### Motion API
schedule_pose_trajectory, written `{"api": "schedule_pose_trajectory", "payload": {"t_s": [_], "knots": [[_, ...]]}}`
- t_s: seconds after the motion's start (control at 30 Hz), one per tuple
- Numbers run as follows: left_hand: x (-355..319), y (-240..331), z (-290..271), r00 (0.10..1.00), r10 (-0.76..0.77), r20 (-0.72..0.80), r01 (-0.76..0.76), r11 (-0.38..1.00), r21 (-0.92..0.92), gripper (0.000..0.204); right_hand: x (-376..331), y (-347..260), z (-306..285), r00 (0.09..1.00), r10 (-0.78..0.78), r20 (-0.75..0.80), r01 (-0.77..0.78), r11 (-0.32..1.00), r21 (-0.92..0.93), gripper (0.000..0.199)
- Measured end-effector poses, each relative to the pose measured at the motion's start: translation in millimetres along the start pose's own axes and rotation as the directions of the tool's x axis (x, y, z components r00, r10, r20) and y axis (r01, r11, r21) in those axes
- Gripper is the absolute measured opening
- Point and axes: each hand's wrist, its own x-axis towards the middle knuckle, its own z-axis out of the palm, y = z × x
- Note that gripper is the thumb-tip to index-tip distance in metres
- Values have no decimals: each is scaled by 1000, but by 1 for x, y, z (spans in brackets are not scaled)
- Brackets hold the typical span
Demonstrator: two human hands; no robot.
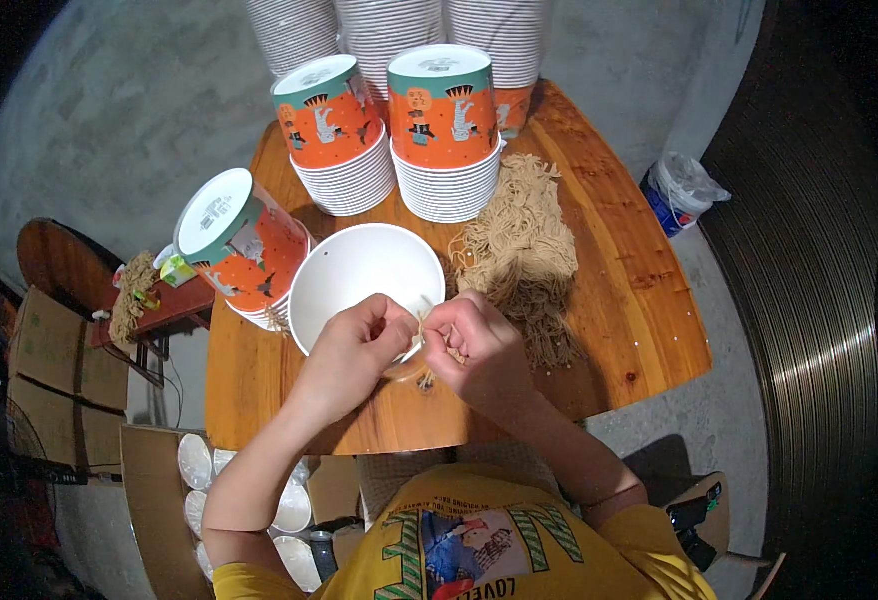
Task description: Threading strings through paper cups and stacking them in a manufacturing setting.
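A white-lined paper bucket [364,265] lies tilted on the table with its mouth toward me, and a small hole shows in its wall near the far left rim. Over its near right rim, my left hand [357,350] and my right hand [479,350] come close together, thumbs and fingertips pinched. A thin beige cord [421,322] runs between them, and both hands grip it. Below my fingers, a frayed cord end [426,380] hangs by the rim. Beside my right hand lies a thick bundle of beige cords [529,235].
Upside-down stacks of orange and green printed buckets [443,120] stand at the back of the wooden table [639,330]; another stack [249,245] leans at the left. An open carton [154,500] with white buckets sits below left. A white pail [679,190] stands at right.
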Motion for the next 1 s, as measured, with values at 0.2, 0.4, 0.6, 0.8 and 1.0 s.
{"api": "schedule_pose_trajectory", "payload": {"t_s": [0.2, 0.4, 0.6, 0.8, 1.0], "knots": [[-1, 2, 1, 1000, -6, -19, 7, 998, 58, 18, -1, 1, 0, 1000, -17, -7, 17, 999, -37, 19], [-2, 1, 7, 994, 79, -81, -71, 993, 99, 19, 1, -1, -1, 1000, -18, -7, 17, 999, -35, 19], [-7, 11, 11, 971, 220, -96, -173, 919, 355, 15, 4, -3, -3, 999, -40, -3, 39, 997, -69, 19], [-3, 7, 10, 906, 421, -30, -344, 777, 527, 14, 16, -3, -8, 981, -191, 33, 194, 968, -160, 17], [-4, 7, 5, 859, 506, 75, -441, 659, 609, 11, 26, -8, -26, 958, 37, 284, -52, 998, 43, 14]]}}
